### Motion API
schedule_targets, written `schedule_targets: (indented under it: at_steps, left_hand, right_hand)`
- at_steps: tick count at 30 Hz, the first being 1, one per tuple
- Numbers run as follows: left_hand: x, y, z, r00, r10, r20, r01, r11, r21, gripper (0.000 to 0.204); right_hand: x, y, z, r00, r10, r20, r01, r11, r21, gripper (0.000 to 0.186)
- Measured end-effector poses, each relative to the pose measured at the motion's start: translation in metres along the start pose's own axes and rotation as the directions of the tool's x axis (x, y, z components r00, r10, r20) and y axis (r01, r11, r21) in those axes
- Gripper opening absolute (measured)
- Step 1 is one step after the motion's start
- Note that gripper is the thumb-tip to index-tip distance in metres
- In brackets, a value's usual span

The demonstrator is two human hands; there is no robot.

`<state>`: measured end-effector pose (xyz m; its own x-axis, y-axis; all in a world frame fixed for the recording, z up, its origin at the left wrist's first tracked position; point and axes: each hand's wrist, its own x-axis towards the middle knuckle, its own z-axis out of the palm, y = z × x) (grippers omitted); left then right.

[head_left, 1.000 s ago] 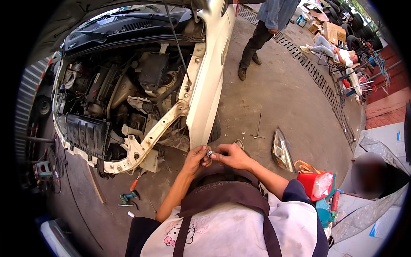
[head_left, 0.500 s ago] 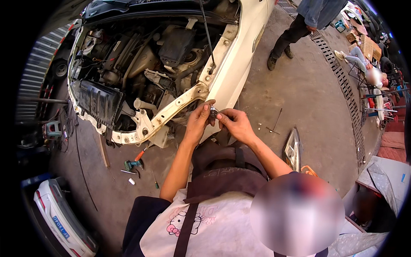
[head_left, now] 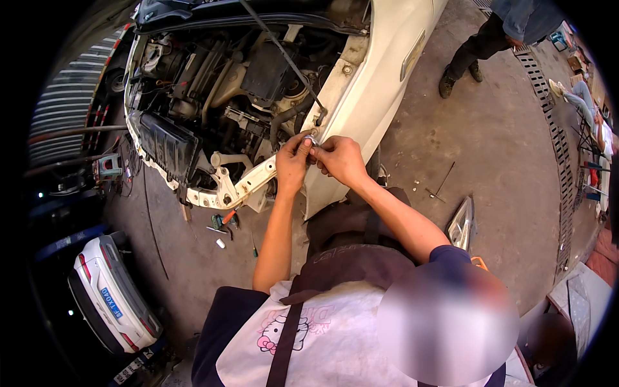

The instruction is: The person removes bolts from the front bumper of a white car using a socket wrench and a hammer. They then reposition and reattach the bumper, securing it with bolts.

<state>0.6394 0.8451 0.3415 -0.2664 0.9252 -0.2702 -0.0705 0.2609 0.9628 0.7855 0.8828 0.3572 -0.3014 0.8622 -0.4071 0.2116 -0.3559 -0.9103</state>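
Observation:
My left hand (head_left: pixel 293 165) and my right hand (head_left: pixel 342 158) meet at the front corner of a white car's fender (head_left: pixel 361 109). Pinched between them is a small silver metal part (head_left: pixel 312 139), held in my left fingers with my right thumb and fingertips closed on its other side. It is too small and too covered to name its kind. Beside my hands runs the car's white front frame (head_left: pixel 248 183). The open engine bay (head_left: pixel 232 84) lies beyond, with a prop rod (head_left: pixel 284 53) standing across it.
On the floor lie a cordless drill (head_left: pixel 218 223), a small white cylinder (head_left: pixel 221 244), a T-handled tool (head_left: pixel 442 184) and a removed headlight (head_left: pixel 460 223). Another person (head_left: pixel 480 55) stands at the upper right, near a drain grate (head_left: pixel 547 106). Another white car (head_left: pixel 115 293) is at lower left.
Both hands have moved a little farther forward, up to the fender corner, still pinching the metal part. The whole view has shifted, so the surroundings appear displaced.

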Motion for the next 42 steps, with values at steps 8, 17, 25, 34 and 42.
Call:
schedule_targets:
  at_steps: [8, 17, 25, 34, 42]
  left_hand:
    - [0.01, 0.004, 0.002, 0.997, 0.019, -0.08, -0.009, 0.992, 0.123, 0.034]
    - [0.008, 0.018, 0.011, 0.997, -0.043, -0.068, 0.047, 0.998, 0.053, 0.029]
    - [0.014, 0.016, 0.008, 1.0, 0.002, -0.008, -0.001, 0.997, 0.081, 0.026]
    - [0.026, 0.009, -0.001, 0.998, 0.04, 0.058, -0.047, 0.99, 0.134, 0.028]
    - [0.023, 0.012, 0.004, 0.997, 0.02, 0.076, -0.031, 0.988, 0.15, 0.029]
  right_hand:
    - [-0.003, 0.001, -0.004, 0.987, 0.094, 0.132, -0.108, 0.989, 0.103, 0.034]
    - [-0.009, -0.006, -0.032, 0.965, -0.257, -0.051, 0.22, 0.9, -0.375, 0.029]
    - [0.001, -0.013, -0.037, 0.867, -0.498, -0.018, 0.404, 0.724, -0.559, 0.031]
    - [-0.036, 0.018, 0.035, 0.944, -0.237, -0.231, 0.118, 0.892, -0.436, 0.028]
    - [-0.015, 0.01, -0.001, 0.811, -0.542, -0.218, 0.273, 0.681, -0.679, 0.04]
